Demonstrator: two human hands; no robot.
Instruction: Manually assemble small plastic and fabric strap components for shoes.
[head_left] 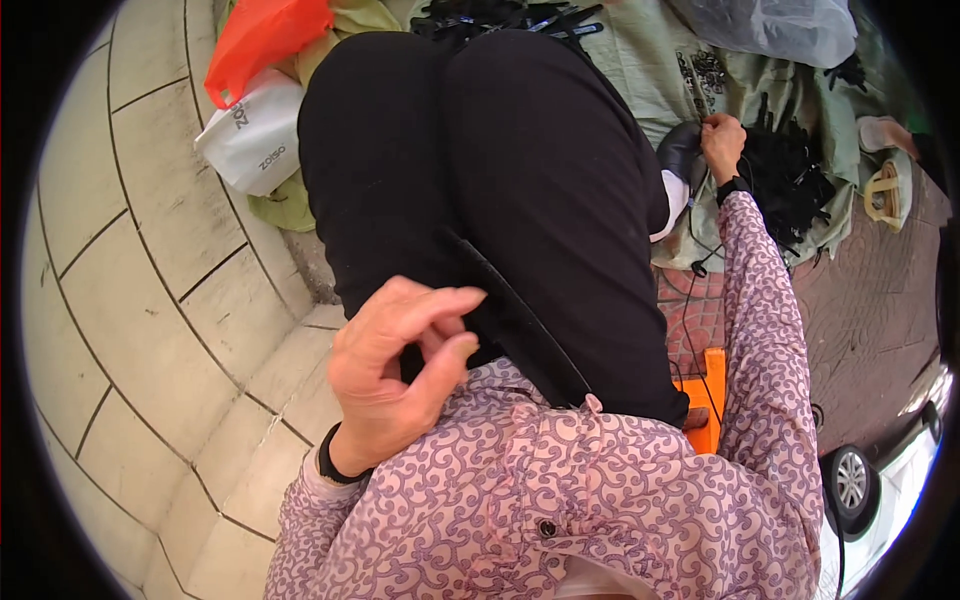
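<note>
My left hand point(395, 365) hovers over my lap, its fingers curved and the thumb apart from the index finger, with nothing visible between them. Close to its fingertips, a narrow flat black strip point(530, 325) lies slantwise across my black trousers. On the right, my right hand point(722, 148) reaches down past my knee to the greenish sheet on the ground. Its fingers are bent together in a pinch beside a heap of black strips point(785, 180); what they hold is hidden. Small dark pieces point(703, 75) lie on the sheet just beyond that hand.
More black strips point(500, 18) lie beyond my knees. A red bag point(265, 40) and a white bag point(255, 135) sit by the tiled wall point(150, 260) on the left. A clear plastic bag point(775, 25) rests far right. Another person's foot and sandal point(885, 195) show at the right.
</note>
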